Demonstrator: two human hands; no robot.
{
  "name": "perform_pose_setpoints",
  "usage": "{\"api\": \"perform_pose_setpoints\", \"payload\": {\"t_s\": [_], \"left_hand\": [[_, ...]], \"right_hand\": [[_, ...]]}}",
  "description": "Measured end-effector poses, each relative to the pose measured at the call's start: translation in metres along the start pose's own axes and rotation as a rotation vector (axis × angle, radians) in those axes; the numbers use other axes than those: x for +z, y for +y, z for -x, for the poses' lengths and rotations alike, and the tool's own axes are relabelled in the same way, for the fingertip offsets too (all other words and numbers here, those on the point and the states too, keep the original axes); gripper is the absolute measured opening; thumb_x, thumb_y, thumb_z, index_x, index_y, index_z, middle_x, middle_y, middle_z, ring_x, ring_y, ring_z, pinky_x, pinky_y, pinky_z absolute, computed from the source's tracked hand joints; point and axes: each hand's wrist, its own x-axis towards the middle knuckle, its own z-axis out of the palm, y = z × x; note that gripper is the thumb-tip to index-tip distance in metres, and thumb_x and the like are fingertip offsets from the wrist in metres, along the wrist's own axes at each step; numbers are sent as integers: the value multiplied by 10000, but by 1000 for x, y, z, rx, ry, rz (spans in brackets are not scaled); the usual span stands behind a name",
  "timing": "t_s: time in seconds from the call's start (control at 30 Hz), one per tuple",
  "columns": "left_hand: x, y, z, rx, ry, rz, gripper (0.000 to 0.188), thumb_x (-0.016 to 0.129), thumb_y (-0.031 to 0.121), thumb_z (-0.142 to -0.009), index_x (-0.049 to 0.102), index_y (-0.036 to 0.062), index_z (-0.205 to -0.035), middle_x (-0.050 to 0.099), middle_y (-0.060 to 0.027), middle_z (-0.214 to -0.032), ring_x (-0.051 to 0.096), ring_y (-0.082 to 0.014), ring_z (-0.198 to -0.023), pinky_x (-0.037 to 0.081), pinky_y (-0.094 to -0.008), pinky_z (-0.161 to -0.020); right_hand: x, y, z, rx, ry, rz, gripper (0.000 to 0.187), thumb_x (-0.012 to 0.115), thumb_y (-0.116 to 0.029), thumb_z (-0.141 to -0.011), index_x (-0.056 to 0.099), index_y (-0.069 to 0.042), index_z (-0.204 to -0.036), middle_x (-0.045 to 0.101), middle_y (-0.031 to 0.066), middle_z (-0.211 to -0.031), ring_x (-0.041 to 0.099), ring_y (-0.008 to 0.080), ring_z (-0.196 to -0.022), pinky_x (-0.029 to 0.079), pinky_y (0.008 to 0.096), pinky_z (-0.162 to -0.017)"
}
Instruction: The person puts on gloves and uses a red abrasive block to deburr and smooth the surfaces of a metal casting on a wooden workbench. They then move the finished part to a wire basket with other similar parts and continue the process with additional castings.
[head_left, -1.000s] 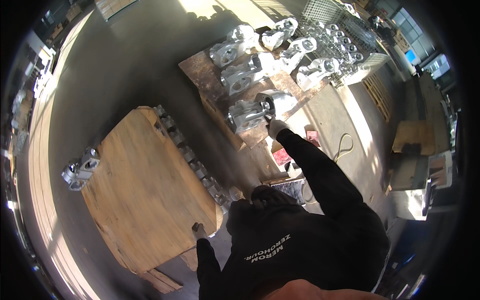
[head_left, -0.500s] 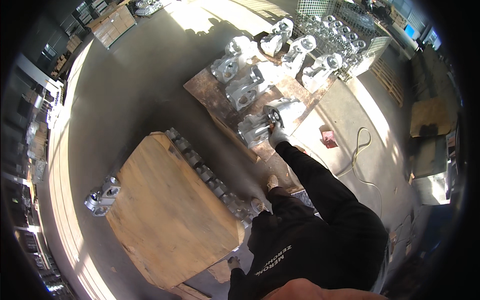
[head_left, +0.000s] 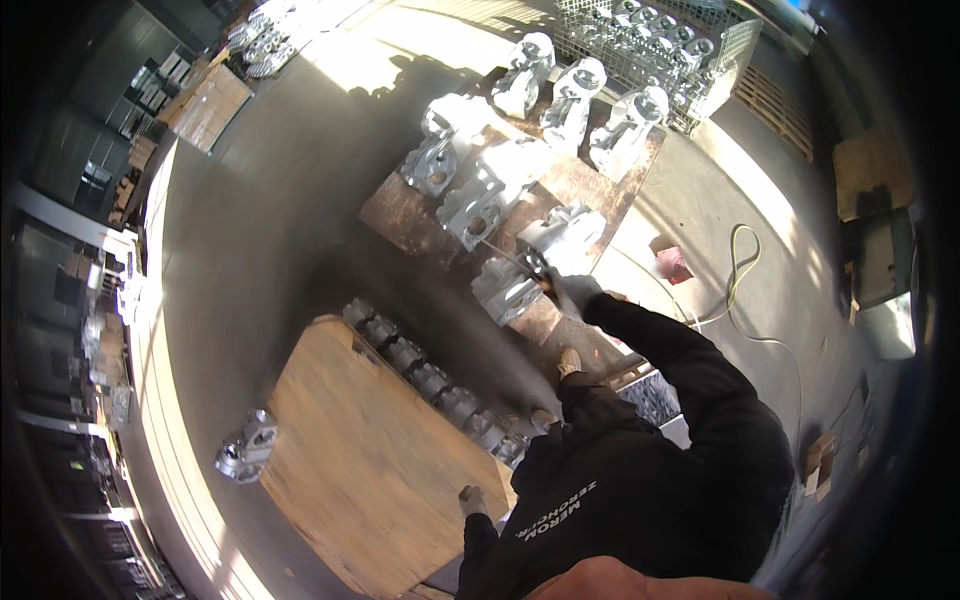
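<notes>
My right hand [head_left: 574,290], in a light glove, is closed round a dark air blow gun [head_left: 538,264]. Its long thin nozzle reaches left toward a silver metal casting [head_left: 470,212] on the rust-brown table [head_left: 395,212]. Close to the hand are two more castings, one nearer me [head_left: 507,288] and one beyond it [head_left: 566,228]. My left hand [head_left: 473,500], also gloved, hangs low by the edge of a wooden board [head_left: 360,450]. Its fingers look loosely extended and hold nothing.
More castings [head_left: 572,100] stand along the table's far side, before a wire cage [head_left: 735,70] of metal parts. A row of castings [head_left: 430,382] lines the board; another [head_left: 248,447] sits at its left edge. A yellowish hose [head_left: 735,280] and a red box [head_left: 673,264] lie at right.
My right hand has shifted slightly right and nearer me, and the gun's thin nozzle now shows, pointing left. My left hand has risen in the picture over the board. The view has turned.
</notes>
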Motion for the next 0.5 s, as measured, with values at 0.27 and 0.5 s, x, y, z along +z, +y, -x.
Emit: {"api": "perform_pose_setpoints", "payload": {"t_s": [0.27, 0.5], "left_hand": [[76, 81, 19, 63, -107, -298, 434, 718, 78, -816, 572, -25, -1212, 651, -130, -1038, 632, -212, -856, 527, -347, -766], [118, 155, 31, 312, -157, -519, 497, 691, 156, -827, 565, -26, -1272, 652, -112, -1069, 604, -188, -961, 500, -316, -856]], "right_hand": [[37, 163, 12, 208, 473, -453, 433, 496, -275, -1038, 446, -12, -1379, 645, 268, -1066, 618, 442, -961, 515, 457, -854], [57, 218, -81, 708, 382, -1785, 202, 598, -278, -982, 573, -77, -981, 636, 51, -851, 589, 171, -745, 500, 300, -709]]}}
